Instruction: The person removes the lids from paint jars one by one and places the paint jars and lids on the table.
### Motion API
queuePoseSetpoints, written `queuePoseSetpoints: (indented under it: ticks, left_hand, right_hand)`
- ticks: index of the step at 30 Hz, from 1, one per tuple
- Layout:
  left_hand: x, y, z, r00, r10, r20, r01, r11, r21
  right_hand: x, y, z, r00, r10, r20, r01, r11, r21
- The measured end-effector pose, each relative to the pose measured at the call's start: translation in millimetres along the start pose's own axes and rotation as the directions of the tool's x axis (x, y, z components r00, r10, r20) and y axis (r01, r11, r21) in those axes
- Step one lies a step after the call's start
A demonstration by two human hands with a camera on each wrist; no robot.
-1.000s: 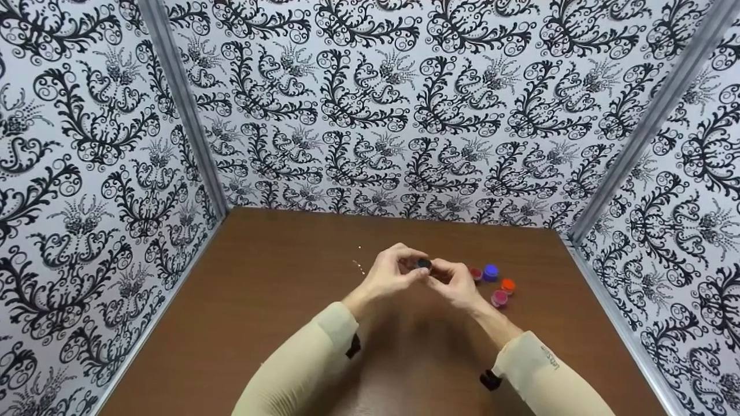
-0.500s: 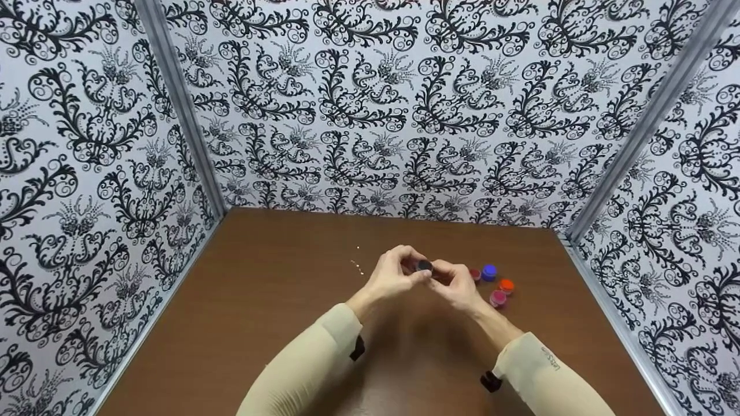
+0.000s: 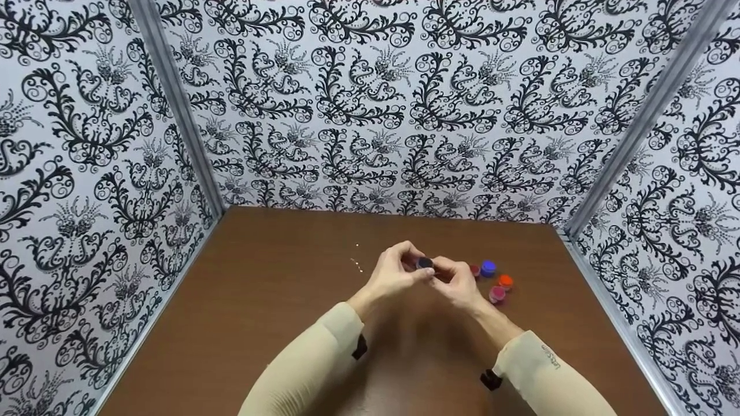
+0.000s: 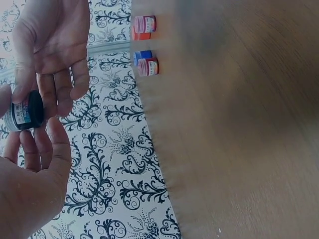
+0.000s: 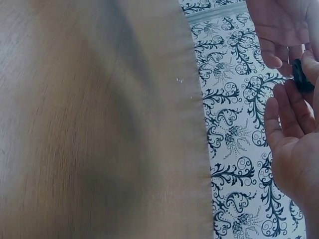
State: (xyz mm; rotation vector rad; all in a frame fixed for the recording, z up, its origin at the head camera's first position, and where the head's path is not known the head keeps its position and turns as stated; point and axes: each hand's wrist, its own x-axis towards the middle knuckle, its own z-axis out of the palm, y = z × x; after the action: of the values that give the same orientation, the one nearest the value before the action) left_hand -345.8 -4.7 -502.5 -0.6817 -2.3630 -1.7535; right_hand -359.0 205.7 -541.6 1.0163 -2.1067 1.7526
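A small paint jar with a black lid and a printed label is held between both hands, raised over the table. My left hand grips it from the left, thumb and fingers around the jar, and its dark end faces up in the head view. From the other side my right hand has its thumb and fingertips on the same jar. The left wrist view has it lying on its side between the fingers, while the right wrist view catches just its black part, the remainder hidden by fingers.
Right of the hands, a blue jar, an orange jar, a pink jar and a partly hidden red jar stand on the brown table. Small white specks lie left of the hands. Patterned walls enclose the table.
Both hands keep their hold on the jar and barely shift. The head view has drifted slightly; the jars on the table stay in place.
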Motion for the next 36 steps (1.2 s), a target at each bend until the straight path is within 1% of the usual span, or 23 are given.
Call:
queuePoseSetpoints:
  ticks: [8, 10, 14, 18, 21, 26, 30, 33, 36]
  left_hand:
    - [1.3, 0.4, 1.8, 0.999, -0.01, -0.036, 0.009, 0.999, -0.049]
    - [2.6, -0.9, 2.3, 0.999, -0.014, -0.035, 0.011, 0.998, -0.066]
    - [1.7, -4.7, 1.0, 1.0, -0.019, -0.006, 0.018, 0.994, -0.109]
    - [-0.9, -5.6, -4.8, 0.999, -0.02, 0.036, 0.025, 0.99, -0.135]
    - [-0.8, -5.4, -10.3, 0.999, 0.006, 0.05, 0.0, 0.993, -0.122]
    - [0.3, -5.9, -16.1, 0.995, 0.056, 0.078, -0.05, 0.996, -0.076]
    - [-1.0, -6.8, -17.6, 0.993, 0.066, 0.102, -0.061, 0.997, -0.051]
    - [-1.9, -7.0, -17.8, 0.992, 0.071, 0.1, -0.067, 0.997, -0.042]
    - [-2.5, -6.6, -17.5, 0.994, 0.075, 0.082, -0.072, 0.997, -0.039]
  right_hand:
    - [3, -1, -1.3, 1.0, -0.026, 0.007, 0.026, 1.0, 0.003]
    - [3, -1, -2.7, 0.999, -0.034, 0.012, 0.034, 0.999, 0.009]
    - [3, -4, -3.1, 0.999, -0.027, 0.019, 0.027, 1.0, 0.005]
    - [3, -7, -1.5, 0.999, -0.006, 0.033, 0.007, 1.0, -0.008]
    - [4, -8, -0.4, 0.999, -0.004, 0.047, 0.004, 1.0, -0.006]
    - [4, -7, -1.0, 0.997, -0.03, 0.066, 0.03, 1.0, 0.003]
    - [5, -6, -0.8, 0.996, -0.036, 0.078, 0.036, 0.999, 0.009]
    - [6, -5, 0.2, 0.996, -0.034, 0.079, 0.033, 0.999, 0.013]
    - [6, -5, 1.6, 0.997, -0.033, 0.072, 0.032, 0.999, 0.011]
